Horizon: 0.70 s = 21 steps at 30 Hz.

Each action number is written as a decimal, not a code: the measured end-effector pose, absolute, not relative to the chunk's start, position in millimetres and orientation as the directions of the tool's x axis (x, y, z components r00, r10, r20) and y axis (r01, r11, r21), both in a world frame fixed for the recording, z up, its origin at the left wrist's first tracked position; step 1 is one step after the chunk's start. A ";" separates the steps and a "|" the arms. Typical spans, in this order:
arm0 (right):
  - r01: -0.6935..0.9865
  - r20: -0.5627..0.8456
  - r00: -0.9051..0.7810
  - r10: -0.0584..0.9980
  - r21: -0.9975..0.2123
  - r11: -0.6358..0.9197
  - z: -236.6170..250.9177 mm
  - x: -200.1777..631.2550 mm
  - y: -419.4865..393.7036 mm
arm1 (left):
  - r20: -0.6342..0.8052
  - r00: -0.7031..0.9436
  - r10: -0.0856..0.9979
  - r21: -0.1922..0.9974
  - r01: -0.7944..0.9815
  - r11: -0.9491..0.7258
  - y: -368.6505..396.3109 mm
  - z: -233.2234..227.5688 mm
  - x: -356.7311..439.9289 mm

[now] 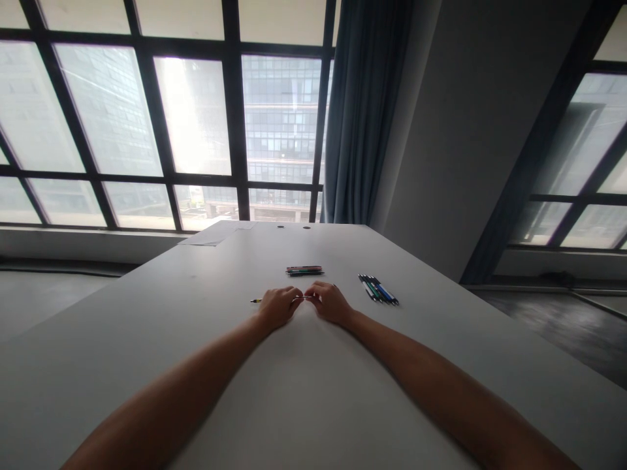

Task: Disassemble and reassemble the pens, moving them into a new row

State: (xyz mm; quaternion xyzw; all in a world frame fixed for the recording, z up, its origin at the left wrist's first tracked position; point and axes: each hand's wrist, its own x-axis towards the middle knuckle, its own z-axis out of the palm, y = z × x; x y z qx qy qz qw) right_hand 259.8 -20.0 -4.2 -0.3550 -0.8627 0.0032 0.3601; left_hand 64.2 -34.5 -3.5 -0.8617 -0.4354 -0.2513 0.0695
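Close together over the middle of the white table (304,365), my two hands meet at their fingertips. My left hand (278,307) is closed in a pinch on one end of a thin, stick-like piece (304,297), too small to name. The other end of it is pinched by my right hand (331,301). Past the left side of my left hand shows the tip of a pen (255,301) with a yellow part; the hand hides the rest, and I cannot tell whether it is held or lying on the table.
Just beyond my hands lies a small group of pens (304,270), side by side. Several more pens (378,290) lie slanted to the right. White paper sheets (206,236) rest at the far left of the table. Behind are windows and a blue-grey curtain (360,117).
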 end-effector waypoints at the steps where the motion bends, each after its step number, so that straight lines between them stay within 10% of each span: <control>1: 0.606 0.618 -0.484 0.620 -0.275 0.747 -3.9 259.7 -20.4 | 0.497 0.501 0.709 0.097 0.780 -0.619 -34.6 -3.5 64.1; 21: 0.765 0.594 -0.398 0.699 -0.206 0.610 -2.7 255.2 -24.3 | 0.463 0.447 0.766 0.099 0.832 -0.546 -35.6 -1.5 68.8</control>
